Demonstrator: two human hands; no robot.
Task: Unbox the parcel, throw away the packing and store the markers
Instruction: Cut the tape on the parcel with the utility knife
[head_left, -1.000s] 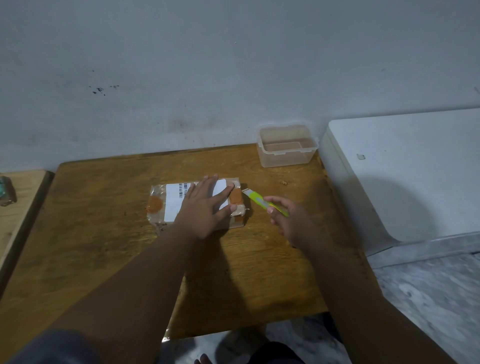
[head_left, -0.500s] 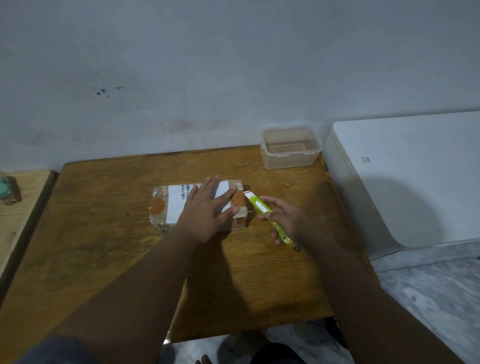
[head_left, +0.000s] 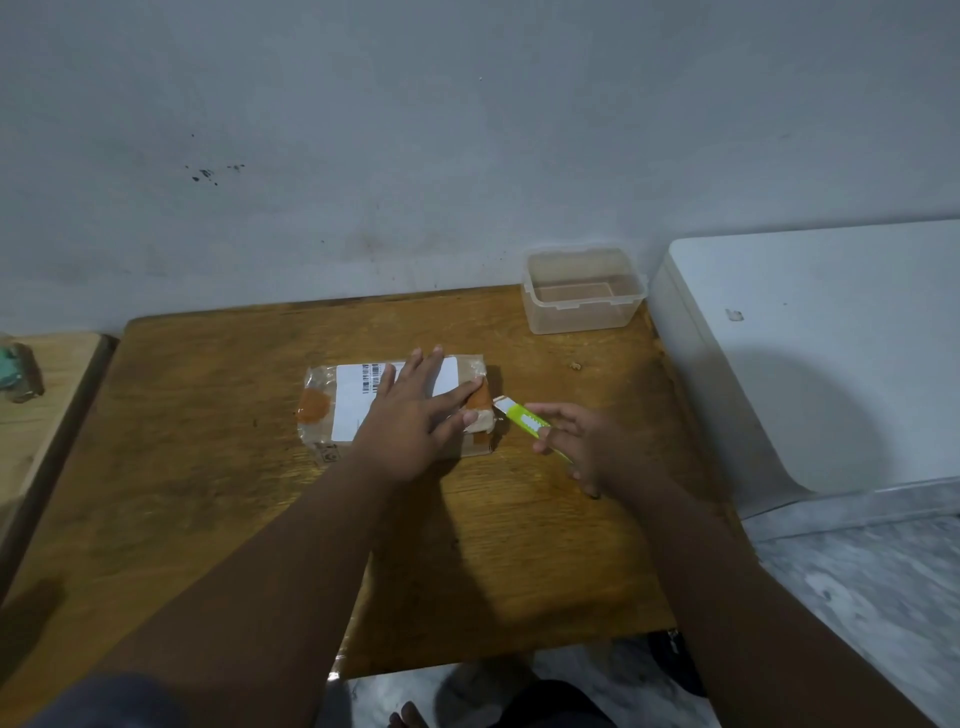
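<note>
A flat brown parcel (head_left: 332, 410) wrapped in clear tape, with a white barcode label, lies in the middle of the wooden table (head_left: 208, 493). My left hand (head_left: 415, 421) presses flat on top of it, fingers spread. My right hand (head_left: 582, 447) holds a lime-green utility knife (head_left: 522, 418) just right of the parcel, its white tip touching the parcel's right end. No markers are visible.
An empty clear plastic container (head_left: 584, 291) stands at the table's back right corner. A white appliance (head_left: 831, 353) sits right of the table. A second wooden surface (head_left: 31, 431) with a small teal object (head_left: 13, 364) lies to the left. The wall is directly behind.
My right hand has shifted the knife's tip slightly down along the parcel's right end. My left hand stays pressed on the parcel.
</note>
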